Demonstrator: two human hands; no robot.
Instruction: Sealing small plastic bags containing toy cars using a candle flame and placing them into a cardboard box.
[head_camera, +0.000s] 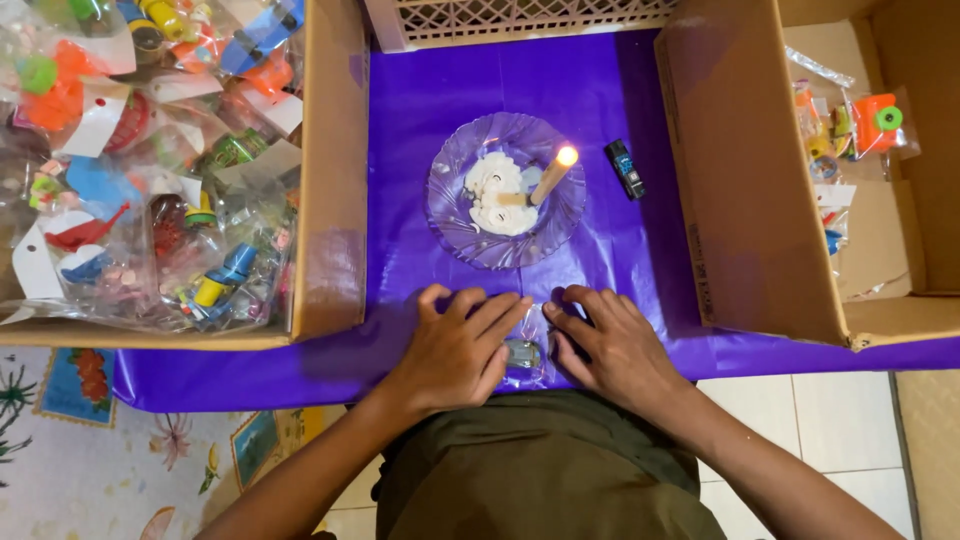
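Observation:
Both hands rest flat on a small clear plastic bag (525, 345) with a small grey toy inside, lying on the purple table cover (440, 90) near its front edge. My left hand (455, 350) presses the bag's left side, fingers spread. My right hand (610, 345) presses its right side. Just beyond the hands stands a clear glass plate (455, 220) holding white wax and a lit candle (552, 175) that leans to the right.
A dark lighter (626, 168) lies right of the plate. A cardboard box (330, 170) full of bagged colourful toys stands on the left. Another cardboard box (740, 190) with a few bagged toys stands on the right. A white lattice basket (500, 18) sits at the back.

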